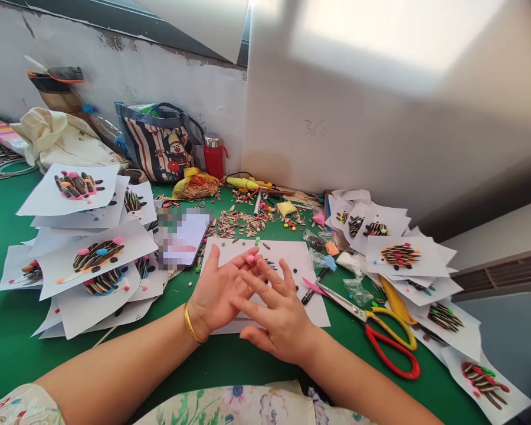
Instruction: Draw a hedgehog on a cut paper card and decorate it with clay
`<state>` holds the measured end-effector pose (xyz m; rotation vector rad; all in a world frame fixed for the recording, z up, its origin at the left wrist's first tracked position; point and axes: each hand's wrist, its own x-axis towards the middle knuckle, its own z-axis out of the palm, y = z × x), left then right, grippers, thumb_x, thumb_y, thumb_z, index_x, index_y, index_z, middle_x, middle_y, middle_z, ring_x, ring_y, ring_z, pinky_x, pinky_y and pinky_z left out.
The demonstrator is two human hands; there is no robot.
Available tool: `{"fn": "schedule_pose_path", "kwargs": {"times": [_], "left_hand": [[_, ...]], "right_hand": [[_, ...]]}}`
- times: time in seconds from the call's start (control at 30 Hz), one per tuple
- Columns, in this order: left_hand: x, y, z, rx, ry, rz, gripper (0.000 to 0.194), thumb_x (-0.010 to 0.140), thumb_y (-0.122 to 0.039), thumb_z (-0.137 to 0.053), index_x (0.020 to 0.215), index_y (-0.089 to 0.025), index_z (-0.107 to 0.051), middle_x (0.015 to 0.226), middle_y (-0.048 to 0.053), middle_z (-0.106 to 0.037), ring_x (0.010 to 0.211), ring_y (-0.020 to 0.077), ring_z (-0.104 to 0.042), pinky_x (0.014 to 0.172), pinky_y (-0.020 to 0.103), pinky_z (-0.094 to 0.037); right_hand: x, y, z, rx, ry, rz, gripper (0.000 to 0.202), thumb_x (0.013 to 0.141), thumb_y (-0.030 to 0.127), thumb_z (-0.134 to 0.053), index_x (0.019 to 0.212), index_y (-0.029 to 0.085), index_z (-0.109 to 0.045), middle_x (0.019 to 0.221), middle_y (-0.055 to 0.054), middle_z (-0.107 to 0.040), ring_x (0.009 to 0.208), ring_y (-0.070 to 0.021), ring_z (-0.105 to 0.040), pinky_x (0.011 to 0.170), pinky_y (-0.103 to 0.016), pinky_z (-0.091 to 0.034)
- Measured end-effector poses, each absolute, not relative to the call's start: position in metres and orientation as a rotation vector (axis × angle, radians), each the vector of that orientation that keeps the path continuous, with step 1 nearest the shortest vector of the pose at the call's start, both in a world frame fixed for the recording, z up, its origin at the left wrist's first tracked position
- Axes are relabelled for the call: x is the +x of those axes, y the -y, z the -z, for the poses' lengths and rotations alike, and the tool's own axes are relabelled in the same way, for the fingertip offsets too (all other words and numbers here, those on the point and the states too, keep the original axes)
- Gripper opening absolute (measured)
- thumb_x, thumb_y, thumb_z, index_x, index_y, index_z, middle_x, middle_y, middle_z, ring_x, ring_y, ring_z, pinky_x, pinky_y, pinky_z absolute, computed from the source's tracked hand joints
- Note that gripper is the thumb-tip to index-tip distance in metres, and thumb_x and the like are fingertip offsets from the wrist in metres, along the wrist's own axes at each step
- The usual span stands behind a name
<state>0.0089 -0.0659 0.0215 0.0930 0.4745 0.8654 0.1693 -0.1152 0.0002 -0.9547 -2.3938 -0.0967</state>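
My left hand [221, 292] is turned palm up with its fingers stretched out. A small pink clay ball [250, 259] rests at its fingertips. Palm down, my right hand [277, 313] crosses over the left fingers, its own fingers spread and nothing visible in them. Beneath both hands lies a white sheet [312, 313] with small green and black dots; a seed picture on it is mostly hidden by my fingers. A black pen [314, 287] and scissors [367, 316] with red and yellow handles lie at the sheet's right edge.
Stacked seed-picture cards [71, 260] stand left, and more cards [393, 254] stand right. Behind the sheet are a phone [190, 236], loose sunflower seeds [236, 223] and bagged clay [351, 262]. A striped bag [157, 141] and red flask [213, 158] stand by the wall.
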Motion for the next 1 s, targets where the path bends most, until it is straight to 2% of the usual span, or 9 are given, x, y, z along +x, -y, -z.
{"fn": "schedule_pose_path", "kwargs": {"times": [0.1, 0.17, 0.3, 0.37, 0.43, 0.53, 0.67, 0.77, 1.0], "left_hand": [[0.009, 0.068, -0.021, 0.102, -0.482, -0.822, 0.075, 0.093, -0.070, -0.034, 0.130, -0.009, -0.058, 0.109, 0.016, -0.069, 0.105, 0.0243, -0.066, 0.098, 0.036, -0.050], [0.010, 0.069, -0.020, 0.103, -0.466, -0.808, 0.075, 0.092, -0.070, -0.035, 0.129, -0.009, -0.058, 0.109, 0.016, -0.069, 0.106, 0.0245, -0.065, 0.099, 0.035, -0.050], [0.012, 0.071, -0.019, 0.107, -0.448, -0.830, 0.075, 0.092, -0.070, -0.036, 0.128, -0.009, -0.058, 0.102, 0.013, -0.067, 0.103, 0.0228, -0.065, 0.096, 0.033, -0.051], [0.015, 0.074, -0.018, 0.107, -0.430, -0.808, 0.074, 0.091, -0.071, -0.037, 0.126, -0.009, -0.059, 0.101, 0.012, -0.065, 0.099, 0.0213, -0.065, 0.094, 0.033, -0.052], [0.017, 0.076, -0.018, 0.109, -0.418, -0.781, 0.074, 0.090, -0.072, -0.039, 0.124, -0.010, -0.060, 0.101, 0.011, -0.064, 0.095, 0.0202, -0.064, 0.090, 0.031, -0.053], [0.017, 0.076, -0.019, 0.126, -0.424, -0.813, 0.075, 0.091, -0.071, -0.039, 0.122, -0.007, -0.061, 0.100, 0.013, -0.064, 0.098, 0.0213, -0.064, 0.091, 0.032, -0.053], [0.011, 0.065, -0.022, 0.192, -0.418, -0.946, 0.071, 0.095, -0.065, -0.037, 0.122, -0.005, -0.062, 0.097, 0.013, -0.064, 0.103, 0.0237, -0.063, 0.100, 0.038, -0.051], [0.005, 0.053, -0.021, 0.225, -0.434, -1.027, 0.070, 0.096, -0.064, -0.034, 0.121, -0.006, -0.064, 0.097, 0.012, -0.064, 0.100, 0.0227, -0.063, 0.103, 0.041, -0.050], [0.000, 0.041, -0.018, 0.230, -0.507, -1.108, 0.067, 0.098, -0.062, -0.030, 0.116, -0.008, -0.066, 0.092, 0.012, -0.065, 0.093, 0.0215, -0.065, 0.094, 0.041, -0.055]], "right_hand": [[0.168, 0.115, 0.001, -0.941, 2.417, 0.095, 0.057, 0.093, 0.062, -0.049, 0.138, 0.028, -0.055, 0.155, -0.007, -0.044, 0.150, -0.0335, -0.022, 0.120, -0.064, -0.009], [0.167, 0.115, 0.002, -0.979, 2.385, 0.098, 0.054, 0.094, 0.060, -0.050, 0.135, 0.026, -0.058, 0.152, -0.008, -0.048, 0.149, -0.0333, -0.025, 0.120, -0.064, -0.011], [0.165, 0.116, 0.004, -0.917, 2.262, 0.052, 0.017, 0.096, 0.032, -0.058, 0.108, 0.031, -0.068, 0.126, 0.001, -0.069, 0.133, -0.0234, -0.049, 0.122, -0.056, -0.018], [0.162, 0.117, 0.004, -0.910, 2.235, -0.011, 0.021, 0.094, 0.018, -0.058, 0.103, 0.033, -0.068, 0.108, 0.005, -0.075, 0.115, -0.0174, -0.060, 0.122, -0.051, -0.023], [0.161, 0.117, 0.003, -0.890, 2.228, -0.067, 0.026, 0.092, 0.013, -0.059, 0.106, 0.034, -0.067, 0.094, 0.006, -0.075, 0.100, -0.0153, -0.064, 0.119, -0.047, -0.028], [0.167, 0.114, -0.003, -0.860, 2.173, -0.079, 0.025, 0.091, 0.015, -0.062, 0.109, 0.032, -0.067, 0.089, 0.004, -0.074, 0.095, -0.0165, -0.064, 0.113, -0.046, -0.033], [0.195, 0.099, -0.005, -1.067, 1.998, -0.116, 0.005, 0.093, 0.027, -0.062, 0.094, 0.025, -0.067, 0.085, -0.001, -0.072, 0.087, -0.0195, -0.062, 0.095, -0.043, -0.042], [0.220, 0.084, 0.002, -1.270, 1.853, -0.177, 0.014, 0.094, 0.034, -0.061, 0.087, 0.023, -0.064, 0.080, -0.002, -0.069, 0.081, -0.0203, -0.062, 0.083, -0.039, -0.044], [0.226, 0.073, 0.015, -1.371, 2.007, -0.276, 0.009, 0.093, 0.028, -0.060, 0.094, 0.024, -0.068, 0.091, -0.004, -0.073, 0.089, -0.0216, -0.065, 0.086, -0.038, -0.044]]}}
